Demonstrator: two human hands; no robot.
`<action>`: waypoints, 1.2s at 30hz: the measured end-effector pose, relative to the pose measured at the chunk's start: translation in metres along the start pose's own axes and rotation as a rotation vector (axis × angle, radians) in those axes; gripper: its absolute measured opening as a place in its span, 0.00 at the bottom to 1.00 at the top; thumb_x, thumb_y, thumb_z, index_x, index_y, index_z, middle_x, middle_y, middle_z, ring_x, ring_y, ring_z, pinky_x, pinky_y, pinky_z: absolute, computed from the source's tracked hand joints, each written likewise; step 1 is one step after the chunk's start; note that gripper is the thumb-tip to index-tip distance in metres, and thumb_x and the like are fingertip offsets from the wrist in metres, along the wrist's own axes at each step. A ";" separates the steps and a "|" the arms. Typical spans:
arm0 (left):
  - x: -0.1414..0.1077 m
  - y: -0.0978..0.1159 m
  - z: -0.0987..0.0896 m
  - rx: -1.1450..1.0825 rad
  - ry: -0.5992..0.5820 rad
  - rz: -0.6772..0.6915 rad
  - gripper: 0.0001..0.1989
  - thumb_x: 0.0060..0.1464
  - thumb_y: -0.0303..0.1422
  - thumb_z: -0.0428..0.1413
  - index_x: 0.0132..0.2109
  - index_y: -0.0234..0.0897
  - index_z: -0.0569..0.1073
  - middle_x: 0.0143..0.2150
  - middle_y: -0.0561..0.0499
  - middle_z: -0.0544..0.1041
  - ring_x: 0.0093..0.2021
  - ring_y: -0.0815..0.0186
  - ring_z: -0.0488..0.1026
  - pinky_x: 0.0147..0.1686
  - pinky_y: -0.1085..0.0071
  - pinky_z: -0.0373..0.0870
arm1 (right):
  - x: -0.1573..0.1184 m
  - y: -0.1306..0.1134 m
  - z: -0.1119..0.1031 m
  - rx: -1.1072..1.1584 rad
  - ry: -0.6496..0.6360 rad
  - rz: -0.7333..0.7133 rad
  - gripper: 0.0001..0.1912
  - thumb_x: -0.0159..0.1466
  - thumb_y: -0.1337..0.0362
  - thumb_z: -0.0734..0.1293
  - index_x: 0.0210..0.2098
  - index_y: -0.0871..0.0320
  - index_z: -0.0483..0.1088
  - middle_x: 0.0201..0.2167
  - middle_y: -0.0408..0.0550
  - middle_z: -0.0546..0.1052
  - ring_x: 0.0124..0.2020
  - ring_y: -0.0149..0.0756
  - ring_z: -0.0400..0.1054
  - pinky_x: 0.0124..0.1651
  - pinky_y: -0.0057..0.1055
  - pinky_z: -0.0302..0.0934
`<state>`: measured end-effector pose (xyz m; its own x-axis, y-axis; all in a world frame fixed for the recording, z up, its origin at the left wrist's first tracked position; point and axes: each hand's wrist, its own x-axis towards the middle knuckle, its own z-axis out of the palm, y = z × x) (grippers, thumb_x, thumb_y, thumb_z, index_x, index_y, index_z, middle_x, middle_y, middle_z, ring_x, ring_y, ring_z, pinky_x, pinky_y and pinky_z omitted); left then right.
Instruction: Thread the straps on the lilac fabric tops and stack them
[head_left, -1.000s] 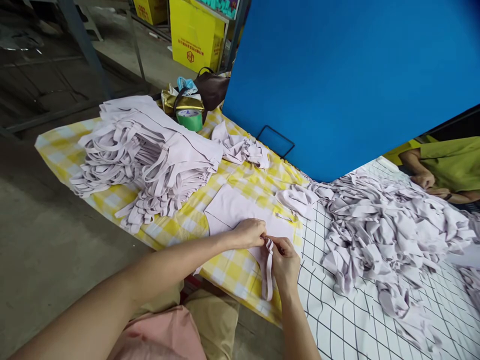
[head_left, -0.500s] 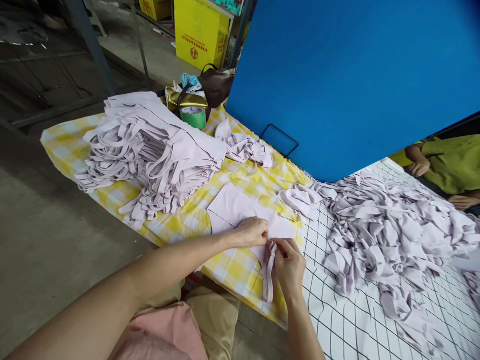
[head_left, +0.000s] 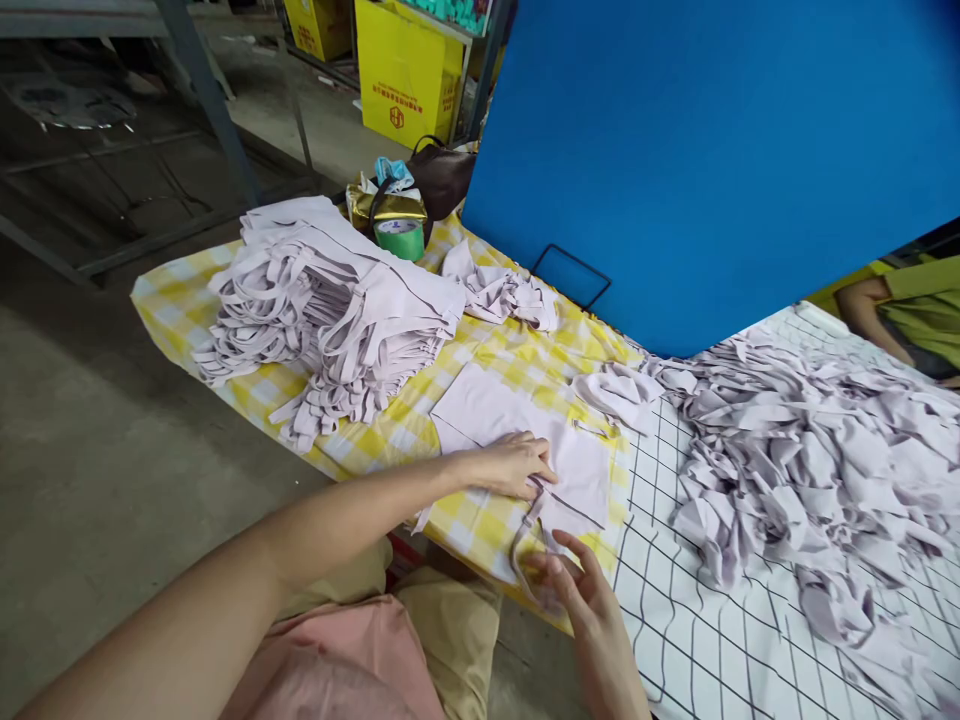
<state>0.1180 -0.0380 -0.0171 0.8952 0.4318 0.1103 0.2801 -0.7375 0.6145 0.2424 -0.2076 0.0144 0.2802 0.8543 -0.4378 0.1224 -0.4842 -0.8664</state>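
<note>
A pale lilac strapped garment (head_left: 495, 405) lies spread on the yellow-and-white checked cloth (head_left: 465, 535) in front of me. My left hand (head_left: 516, 465) rests on it, fingers bent and pressed together on the fabric where a thin strap (head_left: 517, 550) begins. That strap hangs down from there in a curve towards the cloth's near edge. Close beside its lower end is my right hand (head_left: 589, 595), thumb and fingers apart; some of its fingertips are blurred. I see nothing gripped in it.
To the left stands a thick stack of similar garments (head_left: 352, 280). Crumpled lilac pieces (head_left: 817, 450) are heaped on the white grid-lined cloth (head_left: 675, 625) at right. Green tape (head_left: 401, 240), a dark bag (head_left: 442, 180) and a large blue panel (head_left: 675, 170) lie beyond. Another person's arm (head_left: 870, 315) shows far right.
My right hand has let go of the strap and moved down towards me, its fingers spreading. My left hand has flattened somewhat onto the garment. The strap now hangs in a looser curve.
</note>
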 end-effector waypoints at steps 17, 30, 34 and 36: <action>0.001 0.003 0.017 0.123 -0.088 -0.053 0.23 0.58 0.41 0.48 0.59 0.44 0.60 0.66 0.46 0.49 0.66 0.57 0.39 0.60 0.50 0.33 | -0.044 0.053 0.005 -0.356 0.402 -0.218 0.18 0.57 0.48 0.63 0.28 0.57 0.71 0.28 0.44 0.64 0.22 0.30 0.57 0.24 0.28 0.55; -0.072 0.000 -0.046 -0.008 0.014 -0.331 0.27 0.58 0.29 0.45 0.63 0.42 0.51 0.66 0.50 0.51 0.66 0.64 0.42 0.63 0.58 0.36 | -0.060 0.105 0.058 -0.112 0.171 -0.110 0.16 0.56 0.51 0.63 0.35 0.55 0.72 0.33 0.48 0.74 0.35 0.40 0.69 0.36 0.31 0.63; -0.107 0.001 -0.045 0.018 0.018 -0.368 0.28 0.57 0.29 0.47 0.64 0.42 0.51 0.67 0.49 0.48 0.66 0.63 0.40 0.63 0.59 0.36 | -0.025 0.079 0.116 -0.143 -0.031 -0.063 0.23 0.53 0.50 0.65 0.42 0.58 0.72 0.43 0.54 0.74 0.44 0.45 0.67 0.45 0.35 0.61; -0.116 0.002 -0.042 0.034 -0.013 -0.380 0.29 0.57 0.30 0.49 0.64 0.42 0.51 0.67 0.49 0.47 0.67 0.62 0.39 0.63 0.58 0.37 | -0.009 0.067 0.140 -0.068 -0.094 -0.005 0.24 0.53 0.49 0.64 0.40 0.61 0.73 0.39 0.55 0.75 0.42 0.45 0.68 0.44 0.35 0.61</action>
<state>0.0005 -0.0673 0.0038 0.7297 0.6712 -0.1302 0.6039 -0.5434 0.5832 0.1146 -0.2208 -0.0736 0.1890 0.8693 -0.4568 0.1884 -0.4886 -0.8519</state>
